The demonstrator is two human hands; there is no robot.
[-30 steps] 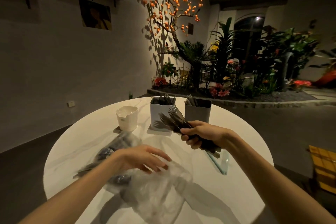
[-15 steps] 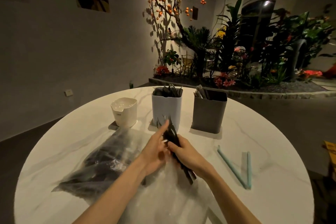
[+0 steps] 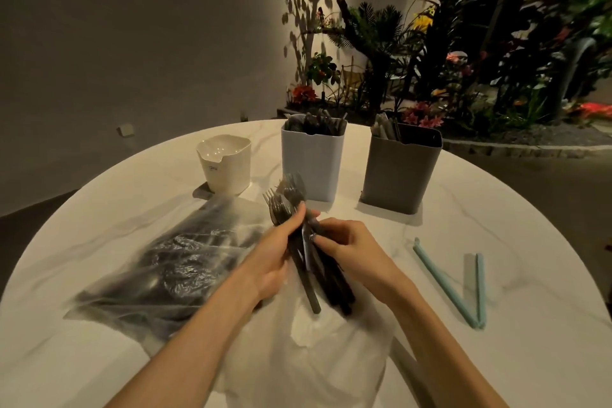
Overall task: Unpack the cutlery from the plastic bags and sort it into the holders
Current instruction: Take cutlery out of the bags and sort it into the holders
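A bundle of dark forks [image 3: 299, 242] sits at the centre of the round surface [image 3: 496, 215], tines toward 12 o'clock. The left hand [image 3: 270, 258] curls around it from 9 o'clock; the right hand [image 3: 351, 252] pinches the handles from 3 o'clock. At 12 stand the white holder [image 3: 313, 166] and grey holder [image 3: 399, 172], at 11 a cup [image 3: 225, 164]. A full bag [image 3: 172, 262] lies at 9, an empty bag [image 3: 314, 358] at 6, blue clips [image 3: 463, 288] at 3.
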